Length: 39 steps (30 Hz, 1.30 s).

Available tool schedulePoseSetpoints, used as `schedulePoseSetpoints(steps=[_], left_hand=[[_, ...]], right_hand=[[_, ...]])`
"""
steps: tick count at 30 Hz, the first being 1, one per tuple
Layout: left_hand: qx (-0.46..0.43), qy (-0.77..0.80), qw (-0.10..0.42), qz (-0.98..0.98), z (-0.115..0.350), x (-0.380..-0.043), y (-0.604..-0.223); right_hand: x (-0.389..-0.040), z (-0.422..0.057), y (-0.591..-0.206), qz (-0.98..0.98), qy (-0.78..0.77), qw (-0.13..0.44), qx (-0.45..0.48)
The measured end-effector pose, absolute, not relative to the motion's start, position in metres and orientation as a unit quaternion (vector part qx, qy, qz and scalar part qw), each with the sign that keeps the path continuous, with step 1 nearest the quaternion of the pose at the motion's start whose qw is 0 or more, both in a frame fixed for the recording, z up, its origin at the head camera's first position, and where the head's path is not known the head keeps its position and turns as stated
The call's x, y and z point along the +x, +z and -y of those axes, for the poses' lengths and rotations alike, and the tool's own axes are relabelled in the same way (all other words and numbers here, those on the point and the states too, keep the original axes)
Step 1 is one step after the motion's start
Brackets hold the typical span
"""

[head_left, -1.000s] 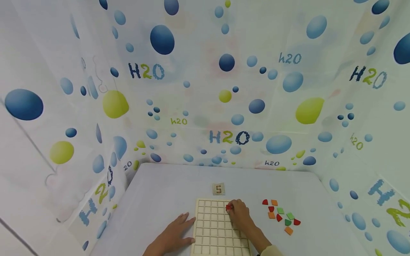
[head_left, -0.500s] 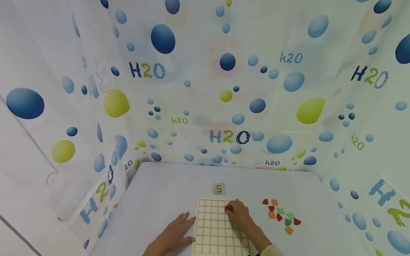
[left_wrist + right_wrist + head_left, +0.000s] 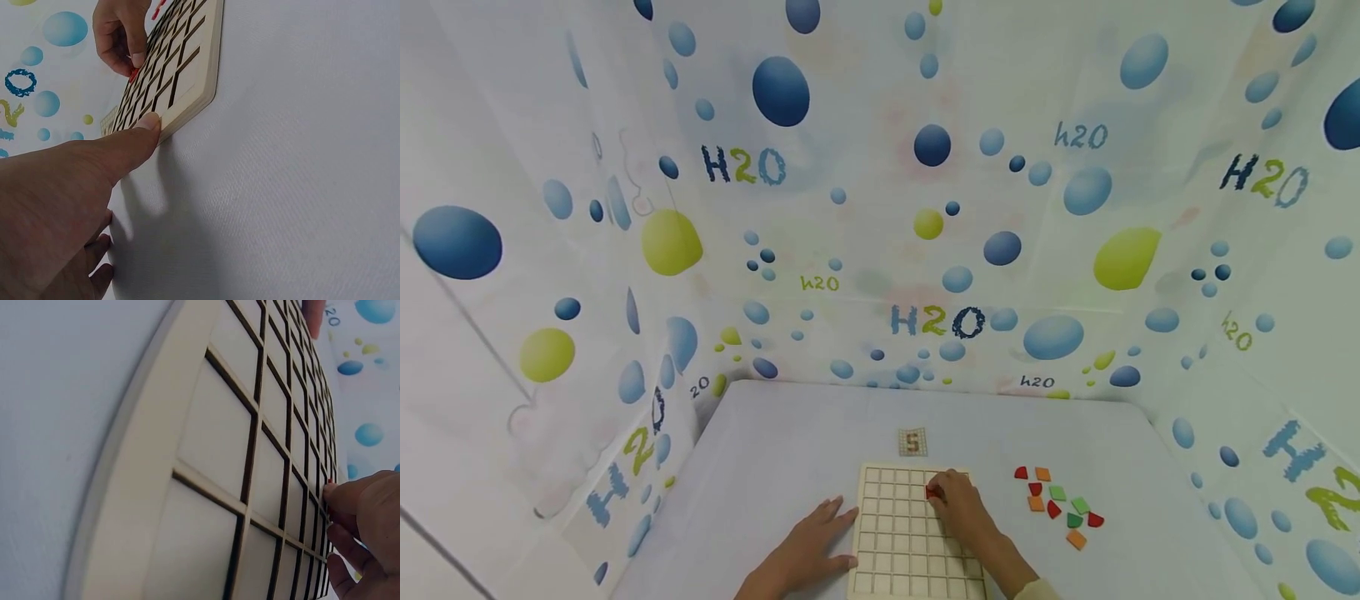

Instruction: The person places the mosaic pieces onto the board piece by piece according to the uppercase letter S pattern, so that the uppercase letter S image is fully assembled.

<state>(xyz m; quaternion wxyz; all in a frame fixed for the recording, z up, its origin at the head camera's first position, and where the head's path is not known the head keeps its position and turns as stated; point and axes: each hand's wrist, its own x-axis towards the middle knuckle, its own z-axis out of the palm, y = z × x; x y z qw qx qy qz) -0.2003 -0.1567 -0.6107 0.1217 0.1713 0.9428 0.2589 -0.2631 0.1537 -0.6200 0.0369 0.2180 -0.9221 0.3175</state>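
Since a second ago, the right hand (image 3: 961,508) has slid the red piece (image 3: 929,492) a little leftward and nearer over the grid board (image 3: 901,543). That piece is small and plain red; only a sliver shows beside the fingertips, so its full outline is hidden. It is at the board's far part, about the second row from the far edge; whether it sits flat in a compartment cannot be told. The right grip is narrow, thumb and fingers pinching it.

More of its red face showed earlier, while the left hand (image 3: 811,542) has stayed at the board's left edge. That grip is wide, holding nothing, fingers spread, its thumb touching the rim.

The board is pale wood, divided by raised strips into square compartments; those in plain view show bare floors. On the tabletop (image 3: 790,442), toward its right edge, the loose pieces lie unmoved: four red (image 3: 1096,521), three orange (image 3: 1077,540), two light green (image 3: 1080,506) and one dark green (image 3: 1075,521). A small patterned tile (image 3: 913,442) lies between the board and the tabletop's far edge.
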Motion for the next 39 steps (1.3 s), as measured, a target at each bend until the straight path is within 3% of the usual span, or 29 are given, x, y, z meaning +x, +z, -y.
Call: schedulePoseSetpoints(steps=[7,16,25,39], left_hand=[[0.182,0.258,0.119,-0.942,0.158,-0.200,-0.610],[0.172,0.255,0.126,-0.943,0.158,-0.200,-0.615],[0.172,0.254,0.123,-0.944,0.158,-0.203,-0.617],[0.169,0.272,0.127,-0.939,0.157,-0.197,-0.605]], right_hand=[[-0.265,-0.165,-0.614,0.916,0.344,0.026,0.204],[-0.287,-0.249,-0.605,0.936,0.315,0.111,0.115],[-0.294,-0.329,-0.611,0.956,0.294,0.016,-0.002],[-0.300,-0.342,-0.617,0.954,0.299,-0.020,-0.014]])
